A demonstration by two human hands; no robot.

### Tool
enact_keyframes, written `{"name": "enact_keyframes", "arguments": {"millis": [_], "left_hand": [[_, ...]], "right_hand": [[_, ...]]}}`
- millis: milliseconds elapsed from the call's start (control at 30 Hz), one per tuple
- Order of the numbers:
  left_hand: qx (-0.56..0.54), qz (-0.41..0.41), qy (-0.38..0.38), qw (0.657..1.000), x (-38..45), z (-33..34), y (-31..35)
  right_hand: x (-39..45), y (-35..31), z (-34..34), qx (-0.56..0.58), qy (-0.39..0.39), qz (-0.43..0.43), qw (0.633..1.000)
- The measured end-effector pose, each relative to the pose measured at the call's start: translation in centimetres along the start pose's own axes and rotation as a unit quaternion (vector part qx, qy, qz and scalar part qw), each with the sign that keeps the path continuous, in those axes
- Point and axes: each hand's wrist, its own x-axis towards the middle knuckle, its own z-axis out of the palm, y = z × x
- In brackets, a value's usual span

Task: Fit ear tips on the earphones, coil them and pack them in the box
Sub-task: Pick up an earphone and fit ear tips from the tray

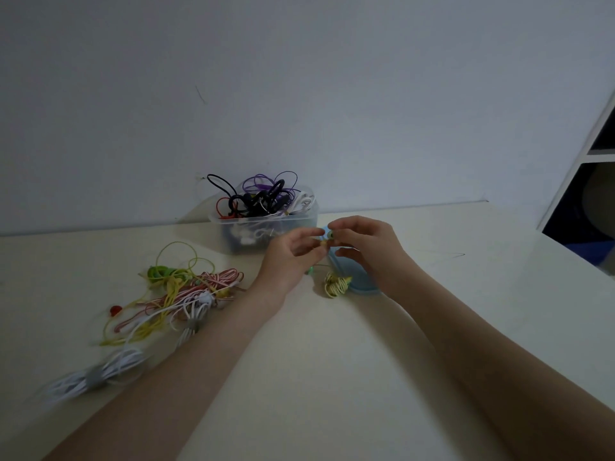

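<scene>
My left hand (293, 257) and my right hand (362, 244) meet above the table in front of the box. Between their fingertips they pinch a small yellow-green earbud (327, 237); whether an ear tip is on it I cannot tell. Its thin cable hangs down to a yellow coiled bundle (336, 283) lying on the table just below the hands. The clear plastic box (266, 227) stands against the wall, holding several tangled black, purple, red and white earphones.
A loose heap of yellow, green, red-striped and white earphones (181, 294) lies to the left. A white coiled cable with a grey band (96, 377) sits near the front left. A blue lid (352, 274) lies under my right hand. Shelving (595, 181) stands far right.
</scene>
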Motion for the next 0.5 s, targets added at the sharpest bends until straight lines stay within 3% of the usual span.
{"name": "enact_keyframes", "arguments": {"millis": [500], "left_hand": [[-0.009, 0.034, -0.007, 0.999, -0.21, -0.18, 0.03]], "right_hand": [[-0.22, 0.33, -0.64, 0.029, -0.032, 0.013, 0.999]]}}
